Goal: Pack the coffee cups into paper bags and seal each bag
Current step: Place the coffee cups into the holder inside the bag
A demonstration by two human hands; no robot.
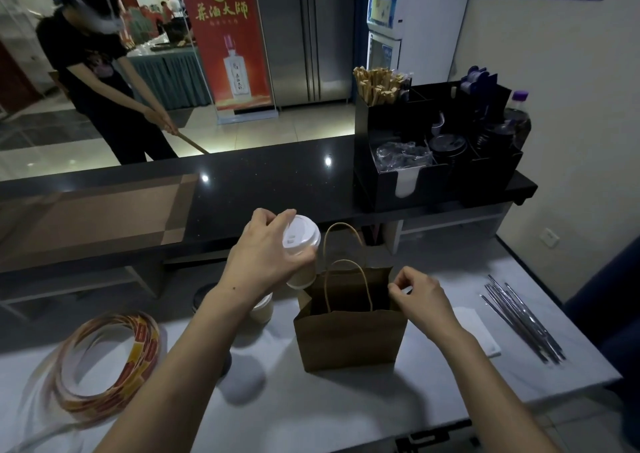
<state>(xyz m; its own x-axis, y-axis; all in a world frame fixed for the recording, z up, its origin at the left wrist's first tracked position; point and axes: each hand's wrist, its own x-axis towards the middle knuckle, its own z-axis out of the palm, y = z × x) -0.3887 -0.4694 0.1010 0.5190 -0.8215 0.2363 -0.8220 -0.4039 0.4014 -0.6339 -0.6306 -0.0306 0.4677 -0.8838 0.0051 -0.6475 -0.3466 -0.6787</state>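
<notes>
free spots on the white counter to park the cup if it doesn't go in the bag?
Bare counter in front of the paper bag, between the forearms, and between the bag and the white napkin. Crowded: the sticker roll at left, a second cup under the left hand, metal straws at far right.

A white marble-look worktop [346, 411] carries everything. A brown paper bag [349, 340] stands upright and open near its middle. Left of the bag lies a loose coil of red-and-yellow sticker tape [110, 359]. Just left of the bag's far corner stands a lidded paper cup [262, 309], partly hidden by a forearm. Right of the bag lies a white napkin [479, 331], and further right a bundle of thin metal straws [523, 317].
</notes>
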